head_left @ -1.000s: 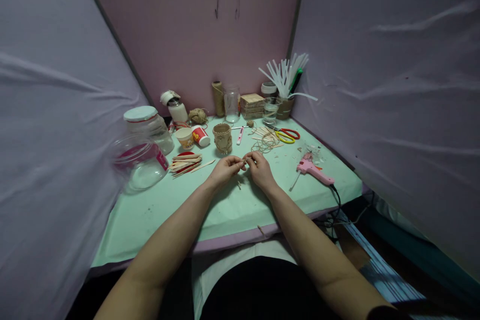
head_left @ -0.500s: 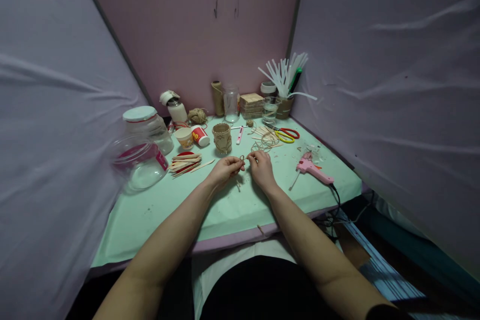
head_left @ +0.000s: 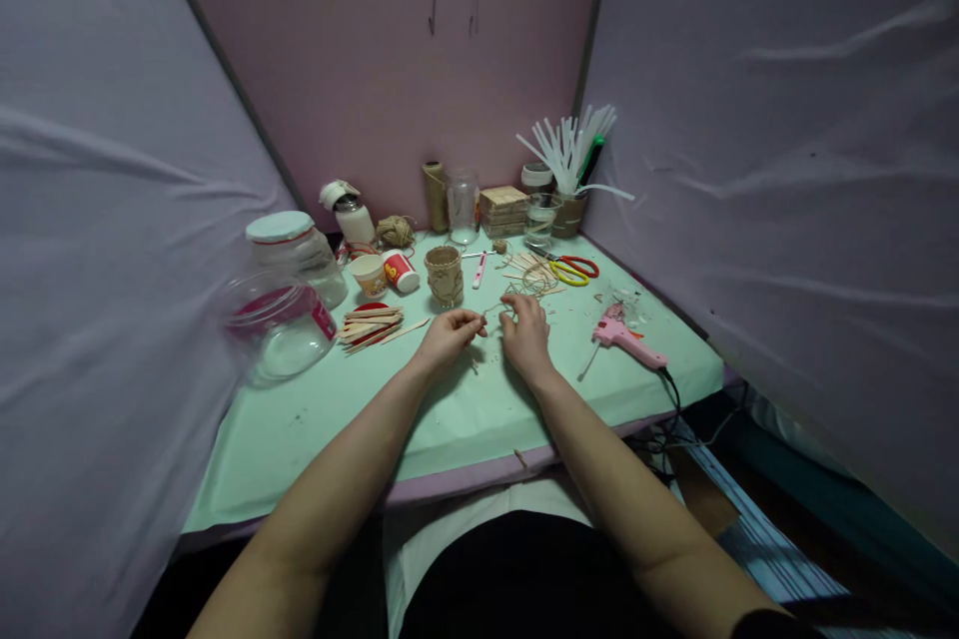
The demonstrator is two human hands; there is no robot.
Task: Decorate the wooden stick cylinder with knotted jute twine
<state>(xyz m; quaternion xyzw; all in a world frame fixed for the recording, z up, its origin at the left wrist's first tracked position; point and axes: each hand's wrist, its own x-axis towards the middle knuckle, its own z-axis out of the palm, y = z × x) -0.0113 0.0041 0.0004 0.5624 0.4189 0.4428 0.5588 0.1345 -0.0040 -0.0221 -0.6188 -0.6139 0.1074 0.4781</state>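
Left hand (head_left: 450, 337): your grip pinches twine (head_left: 492, 308)
Right hand (head_left: 527, 334): your grip is spread, fingertips beside the twine
Twine: between your hands, over the surface (head_left: 277, 429)
Cup (head_left: 445, 280): upright, beyond your left hand

A hand could slide over the near left of the mint tabletop (head_left: 281, 434), or between the right hand (head_left: 527, 334) and the glue gun (head_left: 629, 343). The carved cup (head_left: 447, 280) blocks straight ahead; craft sticks (head_left: 373, 324) crowd the left, scissors (head_left: 573, 269) the far right.

The string (head_left: 492, 308) between the fingers (head_left: 472, 323) is tan; the cloth (head_left: 337, 439) under them, pale green; the glue gun (head_left: 627, 341) right of them, pink.
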